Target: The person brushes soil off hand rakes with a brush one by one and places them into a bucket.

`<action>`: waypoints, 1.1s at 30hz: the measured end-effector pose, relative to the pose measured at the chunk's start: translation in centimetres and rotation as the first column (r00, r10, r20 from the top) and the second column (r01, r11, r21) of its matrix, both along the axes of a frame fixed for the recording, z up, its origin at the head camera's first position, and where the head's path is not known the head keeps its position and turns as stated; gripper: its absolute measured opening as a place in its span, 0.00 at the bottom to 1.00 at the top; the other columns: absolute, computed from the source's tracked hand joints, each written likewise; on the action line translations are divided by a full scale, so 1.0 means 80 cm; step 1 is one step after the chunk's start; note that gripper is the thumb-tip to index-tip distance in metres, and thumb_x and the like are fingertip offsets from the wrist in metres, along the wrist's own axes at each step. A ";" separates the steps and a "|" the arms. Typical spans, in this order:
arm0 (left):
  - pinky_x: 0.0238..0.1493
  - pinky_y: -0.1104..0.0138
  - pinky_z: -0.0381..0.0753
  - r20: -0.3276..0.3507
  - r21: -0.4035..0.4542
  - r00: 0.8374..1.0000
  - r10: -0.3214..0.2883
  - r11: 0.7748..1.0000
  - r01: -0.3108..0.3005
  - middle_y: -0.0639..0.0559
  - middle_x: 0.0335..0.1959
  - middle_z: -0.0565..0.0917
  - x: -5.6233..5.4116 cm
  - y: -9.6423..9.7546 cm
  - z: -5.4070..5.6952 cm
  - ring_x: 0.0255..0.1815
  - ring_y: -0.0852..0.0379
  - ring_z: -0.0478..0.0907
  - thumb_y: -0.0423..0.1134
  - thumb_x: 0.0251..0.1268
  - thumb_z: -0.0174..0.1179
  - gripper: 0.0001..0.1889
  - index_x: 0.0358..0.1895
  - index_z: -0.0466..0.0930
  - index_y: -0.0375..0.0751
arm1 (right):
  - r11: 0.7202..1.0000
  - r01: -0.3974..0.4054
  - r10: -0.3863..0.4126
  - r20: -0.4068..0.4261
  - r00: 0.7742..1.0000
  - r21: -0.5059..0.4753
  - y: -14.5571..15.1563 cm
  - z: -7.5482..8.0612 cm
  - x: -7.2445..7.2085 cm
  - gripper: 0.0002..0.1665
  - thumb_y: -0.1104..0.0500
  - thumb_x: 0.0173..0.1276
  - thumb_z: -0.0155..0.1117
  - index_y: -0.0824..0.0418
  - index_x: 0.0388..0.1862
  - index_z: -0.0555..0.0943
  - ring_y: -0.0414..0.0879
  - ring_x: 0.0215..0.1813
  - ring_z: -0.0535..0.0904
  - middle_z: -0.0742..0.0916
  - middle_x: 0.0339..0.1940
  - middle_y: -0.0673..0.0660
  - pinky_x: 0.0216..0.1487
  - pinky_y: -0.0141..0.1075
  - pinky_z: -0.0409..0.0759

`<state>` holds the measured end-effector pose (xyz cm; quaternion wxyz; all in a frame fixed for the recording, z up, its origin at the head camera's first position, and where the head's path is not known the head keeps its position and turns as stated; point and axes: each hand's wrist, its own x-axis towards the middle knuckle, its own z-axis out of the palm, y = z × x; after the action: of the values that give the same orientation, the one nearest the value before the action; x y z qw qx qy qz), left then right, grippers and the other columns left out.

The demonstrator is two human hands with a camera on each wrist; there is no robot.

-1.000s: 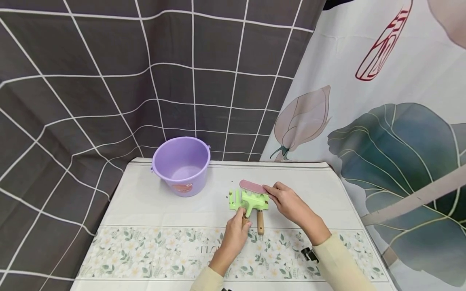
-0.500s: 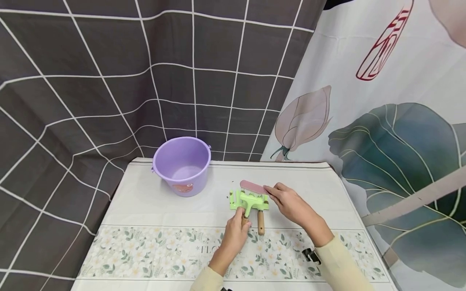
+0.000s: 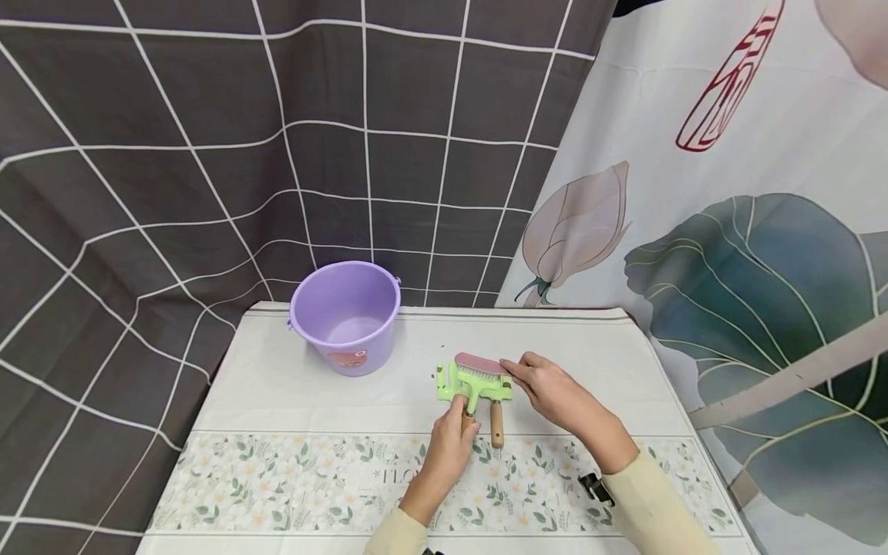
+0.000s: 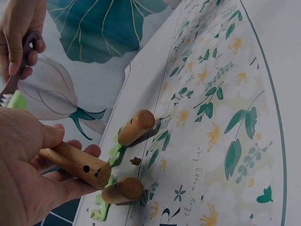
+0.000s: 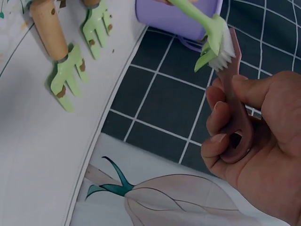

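My left hand (image 3: pixel 447 443) grips the wooden handle (image 4: pixel 77 165) of a small green hand rake (image 3: pixel 475 388), its head lifted off the table. A pink brush (image 3: pixel 481 364) with white bristles (image 5: pixel 225 54) is held in my right hand (image 3: pixel 558 397), fingers curled round its looped handle. Its bristles touch the rake's head, hiding part of the tines. Beneath and beside the rake, two green hand forks (image 5: pixel 68 77) with wooden handles (image 3: pixel 496 424) lie on the table. Brown dirt spots mark their tines in the right wrist view.
A purple bucket (image 3: pixel 371 356) stands at the back left of the table (image 3: pixel 277 401), which has a floral cloth. Dark crumbs are scattered near the forks. A dark grid curtain (image 3: pixel 409 92) hangs behind, and a pale printed curtain (image 3: pixel 590 123) on the right.
The brush has come down slightly toward me, from just beyond the rake onto its head. My left hand and the rake stay nearly in place.
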<state>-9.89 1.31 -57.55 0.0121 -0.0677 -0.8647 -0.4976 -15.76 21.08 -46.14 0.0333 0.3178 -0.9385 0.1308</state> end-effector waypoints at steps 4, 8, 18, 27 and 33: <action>0.34 0.68 0.81 -0.013 -0.009 1.000 0.005 1.000 -0.005 0.46 0.43 0.84 0.002 0.001 0.001 0.39 0.56 0.81 0.30 0.72 0.63 0.15 0.57 0.71 0.41 | 1.000 0.007 -0.007 -0.018 1.000 0.024 0.000 -0.002 -0.005 0.19 0.69 0.74 0.63 0.66 0.62 0.83 0.39 0.31 0.71 0.81 0.34 0.54 0.28 0.29 0.73; 0.36 0.67 0.82 -0.013 -0.015 1.000 0.005 1.000 -0.005 0.46 0.44 0.84 0.003 0.002 0.000 0.40 0.55 0.82 0.30 0.72 0.63 0.16 0.57 0.71 0.41 | 1.000 0.007 -0.006 -0.040 0.999 0.030 0.000 -0.004 -0.011 0.19 0.69 0.73 0.64 0.66 0.62 0.83 0.40 0.31 0.72 0.81 0.34 0.54 0.29 0.31 0.73; 0.37 0.67 0.82 0.003 0.006 1.000 -0.007 1.000 0.007 0.45 0.46 0.84 0.003 0.001 -0.003 0.42 0.56 0.82 0.31 0.73 0.62 0.16 0.58 0.71 0.42 | 0.996 0.084 -0.085 -0.042 0.996 -0.028 0.008 -0.003 -0.012 0.18 0.66 0.76 0.62 0.67 0.62 0.83 0.41 0.31 0.72 0.81 0.34 0.54 0.32 0.36 0.77; 0.35 0.68 0.80 -0.016 -0.010 1.000 0.000 1.000 0.000 0.47 0.43 0.83 0.000 0.000 -0.003 0.40 0.56 0.80 0.30 0.73 0.62 0.15 0.57 0.70 0.42 | 1.000 -0.005 0.005 0.015 1.000 -0.022 0.004 0.007 0.005 0.19 0.67 0.75 0.62 0.65 0.63 0.83 0.37 0.31 0.71 0.81 0.35 0.52 0.29 0.29 0.73; 0.38 0.65 0.84 -0.038 -0.014 0.999 0.001 1.000 -0.002 0.46 0.44 0.84 0.001 0.002 -0.002 0.43 0.54 0.83 0.30 0.72 0.63 0.15 0.57 0.72 0.41 | 1.000 0.003 -0.003 -0.006 1.000 0.008 -0.003 0.005 0.004 0.18 0.68 0.75 0.62 0.66 0.62 0.83 0.38 0.31 0.70 0.80 0.34 0.53 0.28 0.30 0.73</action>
<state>-9.81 1.46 -57.72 0.0287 -0.0766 -0.8677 -0.4903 -15.41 20.87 -45.71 0.0349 0.3169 -0.9394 0.1263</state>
